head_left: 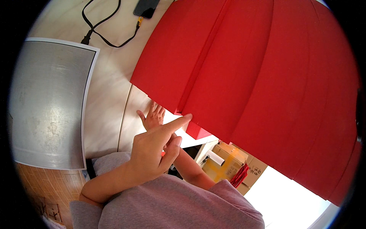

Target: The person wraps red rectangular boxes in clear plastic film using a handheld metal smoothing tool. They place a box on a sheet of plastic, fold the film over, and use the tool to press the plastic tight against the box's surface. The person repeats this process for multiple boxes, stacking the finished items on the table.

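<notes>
Large red panels (244,68) with long lengthwise folds or overlaps cover the upper right; whether they are one sheet or several pieces I cannot tell. My left hand (152,147) reaches in from the lower left, with index finger and thumb stretched apart. Its index fingertip is at the red panels' lower edge, by a narrow gap between two panels. Beyond it, my right hand (153,117) lies flat with spread fingers, its tips close to that edge; the left hand and forearm partly cover the right wrist. A small red block-like piece (197,131) shows below the panels.
On the left is a grey metal plate (51,103) with a white border. A black cable (114,45) runs to a dark phone (146,7) on the marble-patterned table (105,114). Cardboard boxes (225,162) and a white roll (215,157) are at lower right.
</notes>
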Demonstrator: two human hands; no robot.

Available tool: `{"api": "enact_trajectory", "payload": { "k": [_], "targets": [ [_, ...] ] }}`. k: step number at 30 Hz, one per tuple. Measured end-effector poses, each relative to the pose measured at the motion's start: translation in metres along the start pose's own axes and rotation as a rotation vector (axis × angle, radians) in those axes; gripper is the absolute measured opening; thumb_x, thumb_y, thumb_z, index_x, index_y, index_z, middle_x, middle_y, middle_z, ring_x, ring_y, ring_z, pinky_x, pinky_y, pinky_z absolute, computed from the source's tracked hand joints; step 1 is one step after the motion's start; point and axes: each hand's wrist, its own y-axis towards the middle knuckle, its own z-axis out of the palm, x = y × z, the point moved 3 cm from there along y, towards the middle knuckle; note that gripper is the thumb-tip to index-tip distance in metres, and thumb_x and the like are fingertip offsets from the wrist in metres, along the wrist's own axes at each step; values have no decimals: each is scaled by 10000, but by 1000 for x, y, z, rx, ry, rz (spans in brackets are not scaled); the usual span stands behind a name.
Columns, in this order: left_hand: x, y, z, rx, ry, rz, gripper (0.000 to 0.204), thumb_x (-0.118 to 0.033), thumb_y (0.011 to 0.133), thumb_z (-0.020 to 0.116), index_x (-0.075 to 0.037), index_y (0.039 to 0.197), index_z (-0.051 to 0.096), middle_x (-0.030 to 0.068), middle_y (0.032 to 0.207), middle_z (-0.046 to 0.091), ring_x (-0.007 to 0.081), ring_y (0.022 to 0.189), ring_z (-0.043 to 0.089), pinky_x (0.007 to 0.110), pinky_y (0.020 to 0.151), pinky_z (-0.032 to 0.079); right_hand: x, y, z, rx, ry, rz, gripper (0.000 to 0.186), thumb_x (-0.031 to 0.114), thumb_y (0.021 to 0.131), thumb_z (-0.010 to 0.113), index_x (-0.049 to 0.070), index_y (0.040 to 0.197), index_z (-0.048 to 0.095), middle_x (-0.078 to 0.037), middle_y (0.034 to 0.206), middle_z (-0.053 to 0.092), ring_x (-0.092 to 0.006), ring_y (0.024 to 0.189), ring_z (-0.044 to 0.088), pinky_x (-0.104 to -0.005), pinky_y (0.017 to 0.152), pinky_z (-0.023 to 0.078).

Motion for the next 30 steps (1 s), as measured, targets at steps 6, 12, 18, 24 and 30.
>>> {"api": "enact_trajectory", "payload": {
  "k": [6, 12, 18, 24, 30],
  "targets": [
    [2, 1, 1, -17, 174, 43, 418, -103, 917, 544, -22, 1327, 534, 106, 795, 649, 157, 600, 591, 275, 531, 474, 0, 0, 2, 127, -40, 5, 542, 498, 918, 570, -17, 1071, 494, -125, 904, 562, -297, 842, 546, -447, 766, 453],
    [0, -4, 1, 62, 193, 104, 411, -81, 903, 560, -40, 1312, 553, 131, 850, 659, 188, 602, 620, 299, 539, 502, -1, 8, 8, 180, -80, 27, 567, 544, 894, 587, -18, 966, 547, -129, 781, 583, -307, 717, 572, -459, 680, 467],
    [4, -10, 1, 30, 224, 163, 430, -71, 893, 569, -62, 1323, 549, 91, 765, 639, 174, 572, 602, 300, 515, 495, 0, 13, 7, 136, -69, 14, 607, 581, 870, 606, -25, 901, 577, -151, 700, 600, -327, 612, 580, -468, 566, 453],
    [5, -7, 0, 7, 148, 86, 366, -71, 890, 572, -14, 1251, 587, 157, 860, 680, 207, 566, 609, 306, 513, 486, 2, 13, 7, 241, -165, 65, 588, 586, 867, 602, 0, 877, 574, -150, 688, 606, -304, 576, 587, -449, 560, 476],
    [1, -2, 2, 54, 111, 124, 404, -60, 900, 555, -39, 1303, 554, 105, 757, 646, 158, 531, 584, 276, 505, 475, 0, 13, 8, 227, -151, 58, 653, 632, 845, 590, -2, 1005, 582, -154, 828, 657, -291, 673, 632, -441, 643, 507]
  ]
}}
